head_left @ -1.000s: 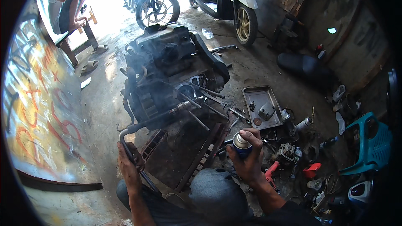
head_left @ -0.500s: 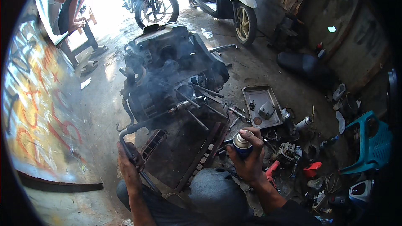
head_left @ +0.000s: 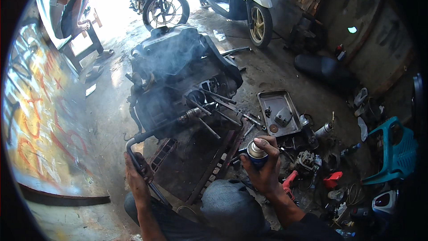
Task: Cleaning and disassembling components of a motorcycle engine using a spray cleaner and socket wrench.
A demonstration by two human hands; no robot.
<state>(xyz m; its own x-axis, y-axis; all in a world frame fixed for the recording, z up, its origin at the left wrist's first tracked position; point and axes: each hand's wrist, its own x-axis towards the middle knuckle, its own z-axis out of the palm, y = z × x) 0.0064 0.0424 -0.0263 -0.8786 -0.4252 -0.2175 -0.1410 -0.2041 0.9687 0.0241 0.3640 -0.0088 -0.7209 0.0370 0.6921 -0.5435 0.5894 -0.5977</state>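
Observation:
My left hand (head_left: 139,175) is closed round a bent dark metal tube (head_left: 137,141) at the lower left. This tube runs up to the greasy engine block (head_left: 154,100) in the middle, where a silver fitting (head_left: 191,114) shows at its end. In my right hand (head_left: 267,174), raised in front of the engine, stands a spray can (head_left: 257,153) with a finger on its top. Several bare metal studs (head_left: 208,127) stick out of the engine towards me. Pale smoke hangs over the block and hides parts of it.
Right of the engine lies a metal tray (head_left: 292,102) holding parts. Tools, a carburettor (head_left: 306,160) and a red-handled tool (head_left: 290,183) litter the floor near a teal plastic chair (head_left: 394,158). Two motorbikes (head_left: 258,22) stand behind; a person (head_left: 60,13) sits at the far left.
The smoke has shifted and looks thicker over the engine's upper part. Both hands keep their grips and have hardly moved.

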